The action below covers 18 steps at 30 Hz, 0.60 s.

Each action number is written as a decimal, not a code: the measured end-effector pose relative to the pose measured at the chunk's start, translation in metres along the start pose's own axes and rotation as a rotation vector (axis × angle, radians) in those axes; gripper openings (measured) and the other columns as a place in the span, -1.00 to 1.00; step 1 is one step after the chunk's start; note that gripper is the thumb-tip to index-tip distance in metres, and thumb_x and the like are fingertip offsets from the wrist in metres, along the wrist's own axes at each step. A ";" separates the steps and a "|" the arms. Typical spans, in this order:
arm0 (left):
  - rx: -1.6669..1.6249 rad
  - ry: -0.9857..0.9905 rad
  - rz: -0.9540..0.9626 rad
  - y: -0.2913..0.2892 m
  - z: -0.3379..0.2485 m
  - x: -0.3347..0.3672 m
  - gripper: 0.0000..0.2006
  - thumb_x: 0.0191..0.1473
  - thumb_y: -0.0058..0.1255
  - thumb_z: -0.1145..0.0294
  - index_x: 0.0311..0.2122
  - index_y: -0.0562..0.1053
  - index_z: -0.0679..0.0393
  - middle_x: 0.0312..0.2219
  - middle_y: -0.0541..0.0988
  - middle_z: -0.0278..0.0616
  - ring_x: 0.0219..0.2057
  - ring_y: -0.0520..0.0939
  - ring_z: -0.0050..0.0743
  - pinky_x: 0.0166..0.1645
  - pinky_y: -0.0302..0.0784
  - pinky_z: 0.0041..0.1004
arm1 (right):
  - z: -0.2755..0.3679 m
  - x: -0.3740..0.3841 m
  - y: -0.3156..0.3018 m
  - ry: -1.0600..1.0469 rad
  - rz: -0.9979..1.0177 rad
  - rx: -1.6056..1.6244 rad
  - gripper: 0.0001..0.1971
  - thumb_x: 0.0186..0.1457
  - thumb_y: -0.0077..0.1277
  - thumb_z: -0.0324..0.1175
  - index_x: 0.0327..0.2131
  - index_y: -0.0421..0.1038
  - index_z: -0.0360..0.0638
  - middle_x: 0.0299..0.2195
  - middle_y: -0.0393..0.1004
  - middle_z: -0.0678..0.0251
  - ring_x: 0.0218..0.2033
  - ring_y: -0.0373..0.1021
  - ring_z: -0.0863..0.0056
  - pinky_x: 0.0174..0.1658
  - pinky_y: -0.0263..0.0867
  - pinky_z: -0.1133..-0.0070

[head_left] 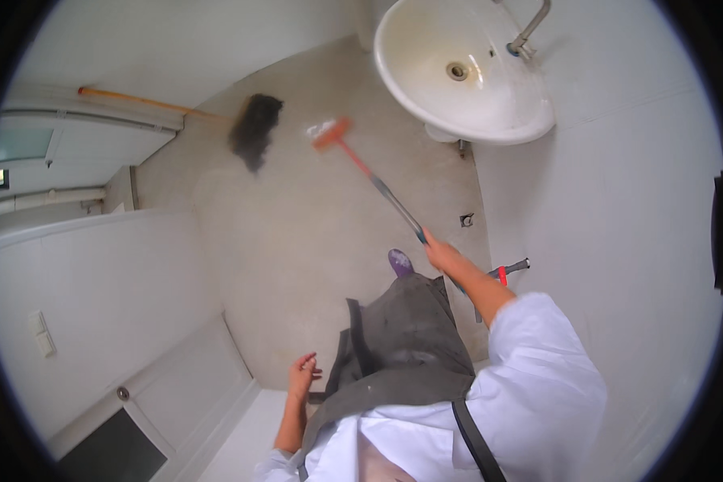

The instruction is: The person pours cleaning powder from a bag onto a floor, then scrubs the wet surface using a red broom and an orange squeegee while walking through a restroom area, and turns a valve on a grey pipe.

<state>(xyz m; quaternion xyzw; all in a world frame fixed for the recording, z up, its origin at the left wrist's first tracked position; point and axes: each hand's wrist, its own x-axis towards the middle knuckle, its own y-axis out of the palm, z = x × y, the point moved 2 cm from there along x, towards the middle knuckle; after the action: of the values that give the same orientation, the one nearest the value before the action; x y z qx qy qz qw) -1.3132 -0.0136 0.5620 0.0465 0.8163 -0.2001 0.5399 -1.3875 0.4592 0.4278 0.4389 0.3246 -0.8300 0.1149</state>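
My right hand [439, 251] is closed around the grey lower shaft of a long-handled scrub brush [398, 207]. Its orange head [332, 135], edged with white, rests out on the grey floor, between a dark bristled broom and the washbasin; it is slightly blurred. My left hand [304, 373] hangs low beside my dark apron [406, 337], holding nothing, its fingers loosely bent and apart. The black broom head [255, 131] lies on the floor at the far left, with an orange stick [140, 100] running from it toward the wall.
A white washbasin [410, 88] with a metal tap [530, 32] hangs at the far right. Below it are a floor drain [466, 219] and a grey pipe-like piece with a red band [502, 275]. White doors [181, 361] and a light switch [42, 333] line the left.
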 end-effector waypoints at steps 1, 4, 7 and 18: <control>0.018 -0.002 -0.011 -0.007 -0.006 0.001 -0.68 0.12 -0.08 0.33 -0.03 0.41 0.20 -0.26 0.51 -0.10 -0.47 0.58 -0.39 -0.42 0.57 -0.44 | 0.022 0.029 -0.004 0.019 0.078 0.072 -0.44 0.18 -0.32 -0.20 0.23 -0.19 0.08 -0.28 0.42 -0.18 -0.29 0.38 -0.11 -0.20 0.27 0.16; 0.002 0.109 -0.130 -0.036 -0.017 -0.003 -0.69 0.13 -0.08 0.31 -0.03 0.41 0.18 -0.25 0.51 -0.12 -0.48 0.58 -0.39 -0.45 0.56 -0.45 | 0.046 0.054 -0.001 -0.155 0.115 0.065 -0.44 0.16 -0.28 -0.23 0.22 -0.17 0.04 -0.31 0.43 -0.17 -0.31 0.38 -0.09 -0.22 0.27 0.17; -0.165 0.181 -0.198 -0.058 0.014 -0.010 -0.69 0.13 -0.08 0.27 -0.04 0.42 0.16 -0.24 0.51 -0.14 -0.48 0.58 -0.38 -0.47 0.54 -0.46 | 0.002 -0.019 0.018 -0.123 0.123 -0.197 -0.39 0.14 -0.24 -0.22 0.23 -0.20 0.10 -0.38 0.44 -0.16 -0.39 0.39 -0.09 -0.29 0.29 0.16; -0.134 0.088 -0.085 -0.023 0.249 -0.073 -0.74 0.10 -0.06 0.22 -0.24 0.53 0.15 -0.50 0.53 -0.34 -0.51 0.53 -0.56 -0.40 0.44 -0.51 | 0.075 0.029 0.058 -0.341 0.163 -0.446 -0.40 0.14 -0.23 -0.22 0.23 -0.17 0.10 -0.41 0.46 -0.12 -0.37 0.42 -0.04 -0.28 0.29 0.16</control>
<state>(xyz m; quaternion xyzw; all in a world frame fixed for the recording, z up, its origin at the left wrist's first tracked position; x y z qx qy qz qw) -1.0746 -0.1182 0.5498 -0.0158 0.8519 -0.1654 0.4967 -1.4261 0.3696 0.4092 0.2816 0.4389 -0.7879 0.3276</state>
